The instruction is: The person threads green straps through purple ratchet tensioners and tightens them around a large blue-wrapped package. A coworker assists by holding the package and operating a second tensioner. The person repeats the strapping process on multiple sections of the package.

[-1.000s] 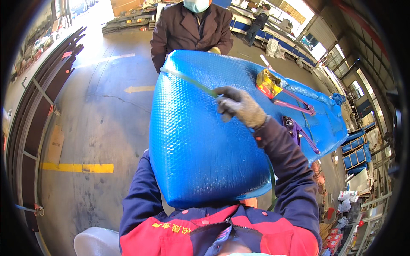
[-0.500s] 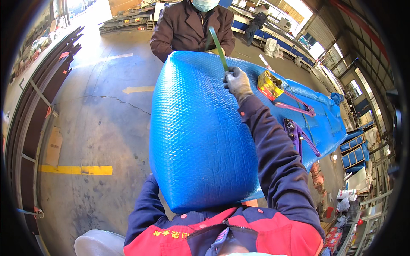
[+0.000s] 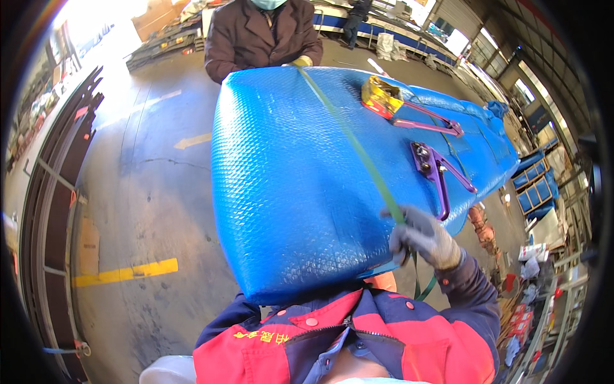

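Green strap (image 3: 358, 147) in gloved right hand (image 3: 423, 238), across blue bundle (image 3: 300, 185).

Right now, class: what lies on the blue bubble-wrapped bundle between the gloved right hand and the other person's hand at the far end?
In the head view, a thin green strap runs taut across the blue wrap from the right hand to the far hand.

Your right hand (image 3: 422, 238) sits at the near edge of the wrapped bundle (image 3: 300, 185), closed around the strap (image 3: 348, 134), which runs from your hand across the bundle's top to the far edge. Beyond your hand, the two strapping tools (image 3: 438, 169) lie on the bundle. A co-worker (image 3: 262, 35) stands behind its far end.
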`<state>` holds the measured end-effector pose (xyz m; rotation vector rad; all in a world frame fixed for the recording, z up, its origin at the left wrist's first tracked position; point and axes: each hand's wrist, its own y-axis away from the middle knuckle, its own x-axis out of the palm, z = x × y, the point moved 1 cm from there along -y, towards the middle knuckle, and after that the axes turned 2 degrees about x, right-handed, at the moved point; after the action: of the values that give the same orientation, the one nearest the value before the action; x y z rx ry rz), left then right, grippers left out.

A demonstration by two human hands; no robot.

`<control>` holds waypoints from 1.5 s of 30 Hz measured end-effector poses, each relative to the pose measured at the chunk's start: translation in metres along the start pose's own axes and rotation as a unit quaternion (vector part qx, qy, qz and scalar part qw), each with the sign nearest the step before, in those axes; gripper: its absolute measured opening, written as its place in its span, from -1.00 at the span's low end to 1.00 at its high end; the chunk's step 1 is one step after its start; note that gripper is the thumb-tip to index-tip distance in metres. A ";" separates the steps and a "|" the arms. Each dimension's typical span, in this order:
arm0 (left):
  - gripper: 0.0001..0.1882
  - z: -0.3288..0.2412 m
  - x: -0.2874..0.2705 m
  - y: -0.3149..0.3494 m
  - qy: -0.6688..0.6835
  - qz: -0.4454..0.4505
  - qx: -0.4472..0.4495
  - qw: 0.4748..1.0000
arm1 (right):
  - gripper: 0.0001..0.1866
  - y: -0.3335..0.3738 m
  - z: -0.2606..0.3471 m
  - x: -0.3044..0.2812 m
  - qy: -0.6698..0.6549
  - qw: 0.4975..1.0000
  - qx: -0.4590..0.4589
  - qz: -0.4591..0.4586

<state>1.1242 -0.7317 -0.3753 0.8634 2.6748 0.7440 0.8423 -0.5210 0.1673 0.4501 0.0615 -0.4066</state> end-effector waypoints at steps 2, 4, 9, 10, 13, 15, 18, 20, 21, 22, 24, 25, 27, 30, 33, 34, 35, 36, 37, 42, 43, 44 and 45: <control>-0.69 0.000 0.007 0.006 -0.002 0.005 0.001 1.000 | -0.54 0.034 -0.024 -0.002 0.004 0.997 0.046 0.065; -0.69 0.001 0.014 0.013 -0.005 0.010 0.001 1.000 | -0.64 0.057 -0.055 -0.006 -0.027 0.993 0.067 0.097; -0.68 0.010 0.029 0.031 -0.006 0.023 0.000 1.000 | -0.57 0.049 -0.152 -0.016 0.144 0.976 0.113 0.116; -0.68 0.011 0.032 0.034 -0.007 0.024 -0.001 1.000 | -0.52 0.043 -0.165 -0.018 0.178 0.971 0.044 0.154; -0.67 0.012 0.038 0.043 -0.008 0.023 0.011 1.000 | -0.53 0.022 -0.191 -0.018 0.198 0.958 -0.064 0.198; -0.67 0.013 0.041 0.051 -0.013 0.022 0.012 1.000 | -0.55 0.011 -0.201 -0.018 0.190 0.966 0.009 0.178; -0.66 0.014 0.041 0.070 -0.023 0.017 0.022 0.999 | -0.55 0.000 -0.205 -0.017 0.098 0.977 0.021 0.186; -0.65 0.013 0.042 0.085 -0.036 0.012 0.032 0.999 | -0.52 -0.005 -0.205 -0.017 0.215 0.957 -0.091 0.170; -0.65 0.012 0.045 0.093 -0.045 0.013 0.039 0.998 | -0.51 -0.007 -0.207 -0.017 0.214 0.960 -0.067 0.166; -0.65 0.007 0.047 0.098 -0.053 0.011 0.050 0.997 | -0.50 -0.008 -0.208 -0.017 0.206 0.963 -0.063 0.160; -0.65 -0.005 0.056 0.107 -0.072 0.016 0.075 0.994 | -0.54 -0.010 -0.212 -0.015 0.197 0.959 -0.119 0.167; -0.64 -0.013 0.062 0.112 -0.083 0.019 0.095 0.992 | -0.55 -0.009 -0.214 -0.013 0.214 0.954 -0.136 0.159; -0.64 -0.034 0.075 0.117 -0.111 0.029 0.146 0.983 | -0.56 -0.008 -0.219 -0.010 0.207 0.958 -0.146 0.136; -0.63 -0.065 0.094 0.137 -0.152 0.055 0.217 0.963 | -0.55 -0.006 -0.223 -0.006 0.127 0.975 -0.143 0.118; -0.62 -0.081 0.108 0.179 -0.185 0.088 0.276 0.939 | -0.52 -0.002 -0.221 -0.010 0.160 0.976 -0.117 0.090; -0.62 -0.084 0.111 0.195 -0.196 0.101 0.296 0.929 | -0.51 -0.001 -0.218 -0.012 0.169 0.976 -0.112 0.076; -0.62 -0.088 0.116 0.210 -0.206 0.112 0.318 0.919 | -0.51 -0.001 -0.214 -0.012 0.114 0.974 -0.176 0.081; -0.62 -0.093 0.121 0.224 -0.216 0.124 0.340 0.907 | -0.50 0.000 -0.210 -0.014 0.112 0.969 -0.196 0.098; -0.61 -0.097 0.125 0.237 -0.225 0.137 0.362 0.894 | -0.50 -0.002 -0.208 -0.012 0.130 0.974 -0.151 0.108; -0.60 -0.139 0.153 0.284 -0.252 0.179 0.396 0.865 | -0.46 0.000 -0.197 -0.022 -0.062 0.989 -0.040 0.131; -0.60 -0.152 0.160 0.291 -0.259 0.172 0.428 0.849 | -0.47 0.003 -0.196 -0.028 -0.037 0.988 -0.035 0.144; -0.60 -0.161 0.169 0.300 -0.190 0.207 0.299 0.912 | -0.48 0.007 -0.195 -0.034 -0.015 0.988 -0.026 0.152; -0.60 -0.171 0.183 0.309 -0.117 0.237 0.161 0.951 | -0.48 0.014 -0.196 -0.042 0.000 0.988 -0.029 0.150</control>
<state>1.0638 -0.4749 -0.0780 1.6030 2.4275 0.2583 0.8158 -0.4088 0.0029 0.3950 0.0041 -0.1085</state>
